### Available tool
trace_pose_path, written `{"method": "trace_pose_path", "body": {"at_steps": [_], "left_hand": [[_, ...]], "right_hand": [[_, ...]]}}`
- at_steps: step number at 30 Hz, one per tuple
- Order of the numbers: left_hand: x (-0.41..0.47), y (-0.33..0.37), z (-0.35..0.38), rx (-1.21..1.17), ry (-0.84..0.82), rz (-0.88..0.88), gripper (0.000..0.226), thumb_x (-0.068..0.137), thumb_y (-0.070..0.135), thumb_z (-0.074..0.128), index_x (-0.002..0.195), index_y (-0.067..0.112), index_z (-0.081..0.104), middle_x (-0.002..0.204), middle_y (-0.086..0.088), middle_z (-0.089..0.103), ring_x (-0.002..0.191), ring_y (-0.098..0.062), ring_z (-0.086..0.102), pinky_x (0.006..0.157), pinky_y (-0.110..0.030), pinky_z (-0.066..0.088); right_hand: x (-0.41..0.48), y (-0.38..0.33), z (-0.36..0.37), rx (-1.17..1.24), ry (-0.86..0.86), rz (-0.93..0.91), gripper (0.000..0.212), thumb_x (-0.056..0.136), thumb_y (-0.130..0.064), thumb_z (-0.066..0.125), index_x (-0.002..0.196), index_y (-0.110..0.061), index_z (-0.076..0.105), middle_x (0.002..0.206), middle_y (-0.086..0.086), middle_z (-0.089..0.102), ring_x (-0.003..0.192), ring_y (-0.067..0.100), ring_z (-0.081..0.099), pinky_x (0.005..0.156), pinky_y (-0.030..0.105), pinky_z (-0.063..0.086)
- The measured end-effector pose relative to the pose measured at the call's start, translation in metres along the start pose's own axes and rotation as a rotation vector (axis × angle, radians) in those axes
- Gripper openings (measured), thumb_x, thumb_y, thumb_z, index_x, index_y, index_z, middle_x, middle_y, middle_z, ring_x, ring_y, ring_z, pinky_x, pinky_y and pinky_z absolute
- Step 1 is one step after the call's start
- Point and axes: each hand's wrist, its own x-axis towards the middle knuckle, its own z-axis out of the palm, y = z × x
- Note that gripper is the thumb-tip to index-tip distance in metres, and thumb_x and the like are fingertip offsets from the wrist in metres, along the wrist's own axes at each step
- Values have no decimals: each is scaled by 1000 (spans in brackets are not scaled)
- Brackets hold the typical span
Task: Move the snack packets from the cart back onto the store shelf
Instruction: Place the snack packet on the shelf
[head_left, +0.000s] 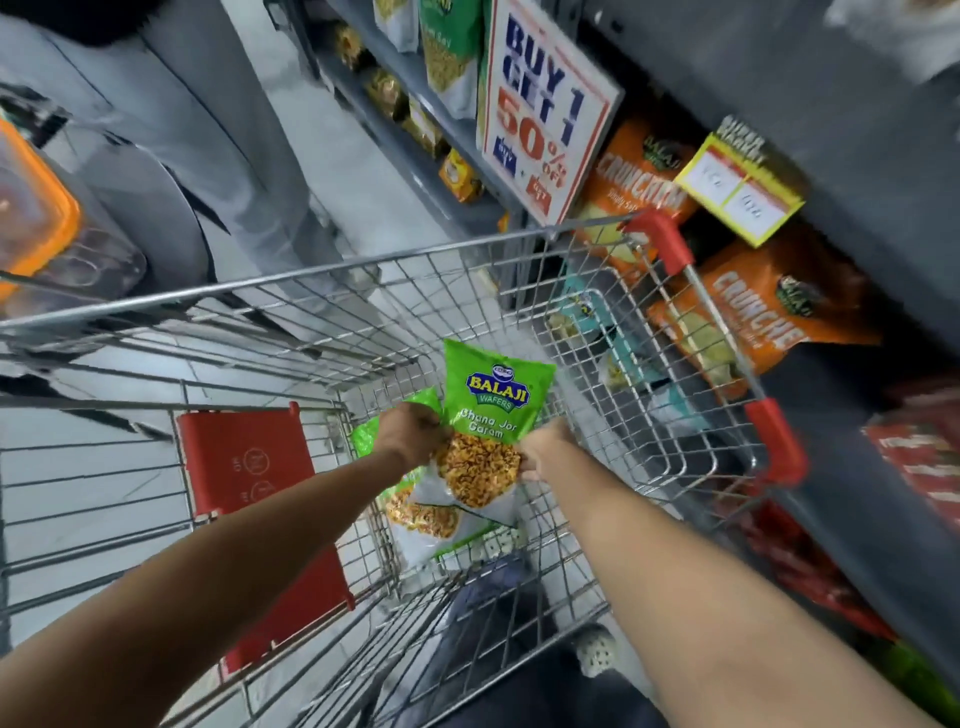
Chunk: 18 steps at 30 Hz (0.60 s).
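Note:
A green snack packet with a blue and yellow label is held upright inside the wire cart. My left hand grips its left edge and my right hand grips its right edge. Under it a second green packet of the same kind lies flat on the cart's floor. The store shelf rises to the right of the cart, with orange snack bags on it.
The cart has a red handle on the right side and a folded red seat flap on the left. A "Buy 1 Get 1" sign and a yellow price tag hang off the shelf. More shelves with packets stand behind.

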Motion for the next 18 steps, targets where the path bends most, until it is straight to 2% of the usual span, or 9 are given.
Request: {"method": "trace_pose_path", "body": {"at_steps": [3,5,8,9,11,13,15,16,18], "left_hand": [[-17,27,-19,-79,22,70,13,77,14,74,80,2,69,76,-18,70,62,-23,65,60,-36,60],[-31,49,-31,-106,32,133,15,78,14,72,67,7,66,68,-17,68,54,-22,63,54,-35,56],[-52,90,-45,-215,23,196,23,80,10,70,60,12,59,66,-15,65,59,-22,61,59,-38,53],[-59,104,-48,-229,24,231,19,81,10,69,64,13,60,69,-14,65,62,-23,61,61,-37,53],[-76,139,-51,-273,42,308,16,80,11,69,68,14,61,67,-12,66,62,-23,59,52,-30,51],[-99,176,-48,-339,61,391,20,79,10,71,62,14,61,57,-3,64,55,-19,55,43,-23,48],[-120,207,-42,-376,72,467,18,79,9,71,64,14,63,58,-1,63,52,-13,54,46,-25,50],[-131,228,-35,-386,70,518,18,79,8,72,64,13,63,57,0,64,51,-12,55,51,-27,50],[-151,262,-21,-410,66,621,19,76,6,73,62,14,64,48,8,65,42,-3,54,53,-26,47]], "right_hand": [[-30,-22,-26,122,-1,-89,19,82,14,58,99,6,57,116,26,64,101,35,67,80,47,58],[-52,-34,-48,139,-20,-194,15,79,12,64,84,1,56,108,26,66,98,35,68,81,47,58],[-81,-50,-84,119,0,-385,13,80,3,65,70,-4,59,77,19,62,69,25,65,70,42,59],[-88,-55,-96,118,22,-439,10,79,1,65,70,-1,62,69,15,57,63,20,60,68,45,59],[-107,-63,-128,107,84,-529,10,78,-5,66,78,5,65,70,15,55,68,19,56,76,56,58],[-128,-67,-165,105,153,-624,16,80,-12,66,65,-8,61,72,17,57,69,21,55,77,54,55],[-143,-66,-198,116,263,-733,22,80,-14,68,62,-4,60,69,25,57,65,24,54,72,57,54],[-153,-64,-221,144,332,-775,21,79,-14,69,68,3,64,73,29,63,66,29,59,73,59,52],[-170,-57,-260,209,399,-818,19,78,-15,70,80,3,68,83,25,72,77,36,68,75,59,54]]}}
